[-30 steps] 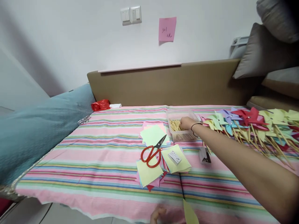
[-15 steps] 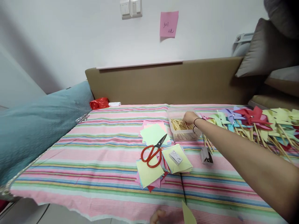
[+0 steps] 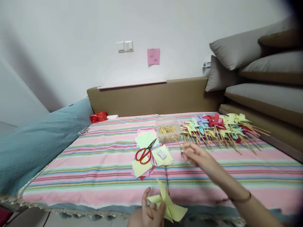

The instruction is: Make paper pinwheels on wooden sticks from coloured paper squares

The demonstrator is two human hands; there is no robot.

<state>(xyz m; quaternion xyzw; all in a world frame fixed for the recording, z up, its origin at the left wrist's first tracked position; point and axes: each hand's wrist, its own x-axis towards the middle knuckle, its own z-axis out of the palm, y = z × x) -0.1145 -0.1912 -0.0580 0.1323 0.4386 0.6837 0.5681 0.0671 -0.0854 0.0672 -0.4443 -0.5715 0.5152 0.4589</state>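
Observation:
My left hand [image 3: 152, 212] is at the front edge of the cloth, its thumb pressed on the middle of a pale yellow paper pinwheel [image 3: 174, 209]; its index finger sticks up. My right hand [image 3: 193, 154] hovers over the cloth in front of the stick box, fingers closed in a pinch. At its fingertips is a small dark, shiny bit; I cannot make out what it is. A clear plastic box [image 3: 169, 138] of thin wooden sticks [image 3: 167, 129] stands beyond. Left of it are red-handled scissors [image 3: 145, 153] on stacks of coloured paper squares [image 3: 142, 167].
Finished pinwheels [image 3: 214, 121] on sticks lie in a heap at the right. A small white packet [image 3: 161, 154] rests on yellow squares. Grey cushions [image 3: 260, 94] are piled at the right. A red plastic bag [image 3: 98, 117] sits at the back left.
My right hand has come out of the stick box and moved nearer. My left hand has risen into view with the yellow pinwheel. The camera view has shifted.

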